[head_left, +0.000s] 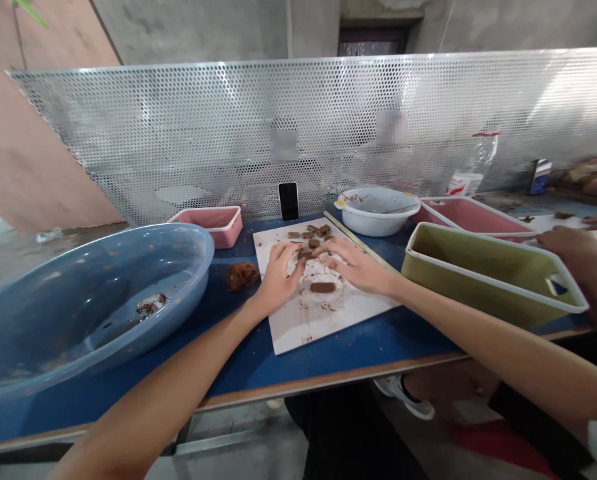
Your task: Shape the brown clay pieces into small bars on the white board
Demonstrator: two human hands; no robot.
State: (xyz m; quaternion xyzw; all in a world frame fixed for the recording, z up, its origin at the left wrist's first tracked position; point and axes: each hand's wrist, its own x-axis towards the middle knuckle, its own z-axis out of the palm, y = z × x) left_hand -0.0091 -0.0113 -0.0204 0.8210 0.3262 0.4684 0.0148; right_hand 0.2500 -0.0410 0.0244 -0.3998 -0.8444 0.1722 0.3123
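My left hand [280, 275] and my right hand [356, 265] meet over a white board [291, 333] on the blue table. Their fingertips press from both sides on a small brown piece [306, 254] of a dough-like or clay-like material, partly hidden by the fingers. Nearer to me on the board lies a smooth brown bar [323, 287] with rounded ends, amid smears and crumbs. Several short brown pieces [322, 230] sit at the board's far end. Left of the board rests a rough brown lump [242, 275].
A large blue basin [188, 293] stands left, a small pink bin [228, 230] behind it. A phone [288, 201] leans on the perforated screen. Along the right are a stick [358, 243], white basin [378, 223], green bin [458, 280], pink bin [478, 207] and another person's hand [566, 243].
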